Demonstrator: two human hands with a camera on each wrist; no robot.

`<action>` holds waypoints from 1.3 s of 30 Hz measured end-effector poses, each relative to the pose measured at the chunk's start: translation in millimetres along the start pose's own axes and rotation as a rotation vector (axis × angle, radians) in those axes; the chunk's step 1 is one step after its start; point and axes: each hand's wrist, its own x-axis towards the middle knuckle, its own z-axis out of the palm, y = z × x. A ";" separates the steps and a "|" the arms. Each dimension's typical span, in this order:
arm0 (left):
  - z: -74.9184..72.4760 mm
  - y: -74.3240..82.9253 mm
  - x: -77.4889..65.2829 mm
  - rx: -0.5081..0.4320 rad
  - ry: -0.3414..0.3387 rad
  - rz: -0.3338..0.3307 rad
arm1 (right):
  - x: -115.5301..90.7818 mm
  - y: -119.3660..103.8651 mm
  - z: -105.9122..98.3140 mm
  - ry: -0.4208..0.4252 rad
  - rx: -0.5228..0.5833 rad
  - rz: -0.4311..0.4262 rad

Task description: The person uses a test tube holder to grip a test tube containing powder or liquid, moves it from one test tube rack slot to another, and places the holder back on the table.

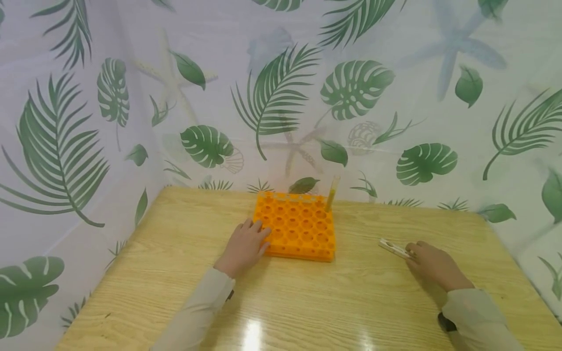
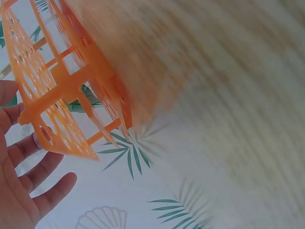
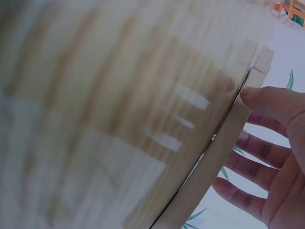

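Note:
An orange plastic test tube rack [image 1: 298, 252] stands on the table with rows of round holes. In its back right corner a test tube [image 1: 332, 195] with yellowish contents leans slightly. My left hand [image 1: 247, 247] rests at the rack's left side; in the left wrist view its fingers [image 2: 45, 169] spread loosely beside the rack's end frame [image 2: 59, 93]. To the right of the rack, a wooden test tube clamp [image 1: 392, 247] lies low over the table. My right hand [image 1: 434, 267] pinches its near end; the right wrist view shows the thumb against the clamp's wood [image 3: 217, 148], the other fingers behind it.
The light wood table [image 1: 307, 302] reaches back to a white cloth [image 1: 386, 44] printed with green leaves and starfish. The same cloth hangs along the left and right sides. The rack stands near the table's back edge.

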 end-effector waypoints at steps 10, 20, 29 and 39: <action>-0.5 -5.0 2.3 -0.012 -0.055 0.024 | -1.1 -2.1 0.0 0.021 -0.009 -0.014; -2.6 -8.1 -4.1 0.020 0.072 0.029 | -1.0 -2.6 0.5 0.031 0.000 -0.016; -8.3 -5.9 -5.3 0.043 0.070 0.027 | 1.0 -1.7 -1.7 0.005 0.012 -0.006; -3.0 -6.2 -3.9 0.059 0.044 0.030 | -1.0 2.9 -4.7 -0.045 0.094 0.004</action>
